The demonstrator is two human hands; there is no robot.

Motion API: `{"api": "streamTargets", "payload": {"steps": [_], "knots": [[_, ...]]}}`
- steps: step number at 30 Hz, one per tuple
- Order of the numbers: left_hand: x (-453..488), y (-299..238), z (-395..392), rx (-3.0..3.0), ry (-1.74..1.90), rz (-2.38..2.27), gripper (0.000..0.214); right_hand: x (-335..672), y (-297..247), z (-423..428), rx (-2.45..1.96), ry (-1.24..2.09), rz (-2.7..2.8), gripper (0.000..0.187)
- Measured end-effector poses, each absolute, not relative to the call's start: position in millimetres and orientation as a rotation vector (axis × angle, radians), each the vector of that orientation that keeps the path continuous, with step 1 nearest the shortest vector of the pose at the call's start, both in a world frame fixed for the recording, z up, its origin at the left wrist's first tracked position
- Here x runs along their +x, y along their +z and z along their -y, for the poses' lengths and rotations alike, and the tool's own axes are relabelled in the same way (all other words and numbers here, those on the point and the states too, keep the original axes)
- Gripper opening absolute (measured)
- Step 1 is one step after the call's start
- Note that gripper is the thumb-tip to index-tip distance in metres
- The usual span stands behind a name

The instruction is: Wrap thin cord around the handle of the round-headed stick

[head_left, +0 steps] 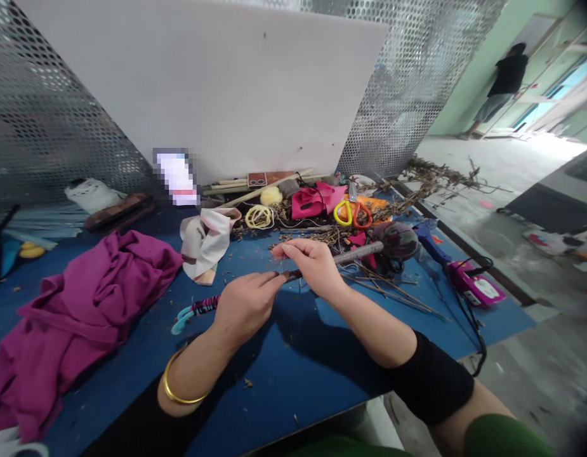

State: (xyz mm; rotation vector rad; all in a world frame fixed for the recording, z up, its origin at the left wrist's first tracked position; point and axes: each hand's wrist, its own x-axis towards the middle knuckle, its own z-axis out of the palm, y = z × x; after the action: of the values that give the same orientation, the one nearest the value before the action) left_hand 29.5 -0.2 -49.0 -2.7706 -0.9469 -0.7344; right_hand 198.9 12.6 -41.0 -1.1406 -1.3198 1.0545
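My left hand (245, 304), with a gold bangle at its wrist, is closed around a long wrapped stick (360, 252). The stick's right part is wound in grey. At its left end a pink-and-black wrapped part (205, 306) ends in a light blue loop (181, 320). My right hand (315, 263) is over the stick, its thumb and fingertips pressed together. Whatever sits in that pinch is too small to make out. Beyond my hands lie a ball of pale yellow cord (259, 218), yellow-handled scissors (342, 212) and orange-handled scissors (362, 216).
Purple cloth (98, 298) covers the blue table's left side, near a patterned pale cloth (205, 241). A blurred phone (176, 178) leans against the white board (217, 82). Dry twigs (440, 178), thin sticks (398, 292) and a magenta box (476, 284) lie rightward. A person (507, 79) stands far off.
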Motion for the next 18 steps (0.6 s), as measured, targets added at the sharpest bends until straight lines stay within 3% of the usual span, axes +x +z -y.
{"api": "streamTargets", "payload": {"steps": [10,18], "knots": [[27.1,-47.9,-0.7,-2.793,-0.868,1.187,0.029,231.0,-17.3,-16.5,-1.108,1.392,1.096,0.022],[-6.9,-21.4,-20.3,-2.702,-0.943,1.442,0.031,319.7,3.7,-15.6,-1.201,1.218,1.104,0.025]]}}
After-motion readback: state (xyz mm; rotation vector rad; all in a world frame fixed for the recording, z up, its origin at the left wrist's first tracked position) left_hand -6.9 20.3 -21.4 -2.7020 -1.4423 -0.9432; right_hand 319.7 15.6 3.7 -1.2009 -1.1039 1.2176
